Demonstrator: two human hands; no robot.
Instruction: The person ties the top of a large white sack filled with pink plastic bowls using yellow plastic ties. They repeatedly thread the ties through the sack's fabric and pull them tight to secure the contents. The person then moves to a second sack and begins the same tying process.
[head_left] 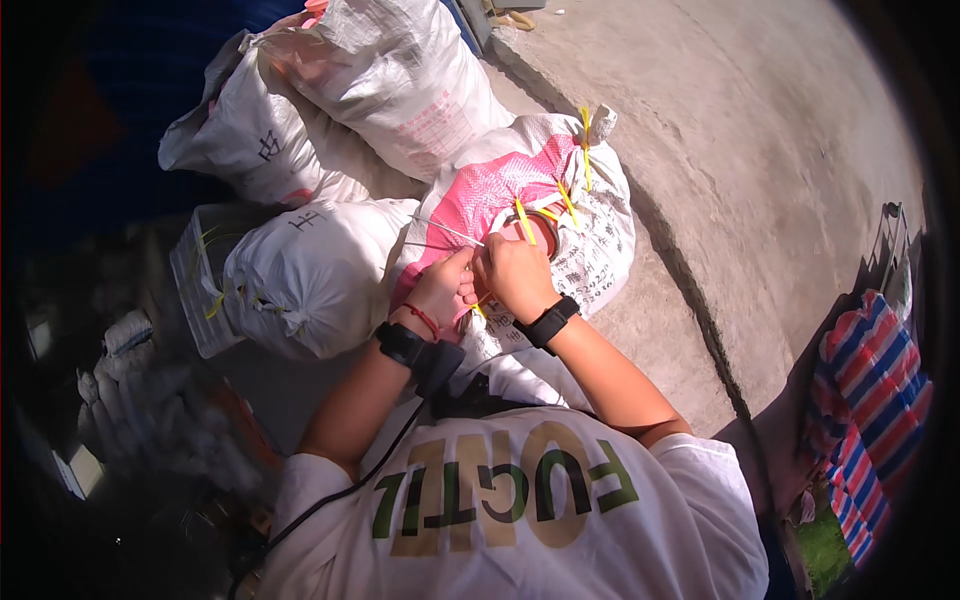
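A bulging white and pink woven sack (487,192) lies in front of me, with handwriting on its white side. Several yellow cable ties (525,222) pinch its cloth along a gap, through which a reddish round thing (541,232) shows. Over the pink cloth my left hand (442,290) is closed, its fingers curled and its fingertips meeting the right hand's. My right hand (517,276) is closed too, pinching where a thin white strip (447,229) runs out to the upper left. What sits between the left fingers is hidden.
Left of the sack stands another tied white sack (310,275) against a clear plastic bin (196,285). Two more full white sacks (405,85) lean together behind. Cracked concrete (720,200) spreads to the right, with a red, white and blue striped sheet (868,380) at the far right.
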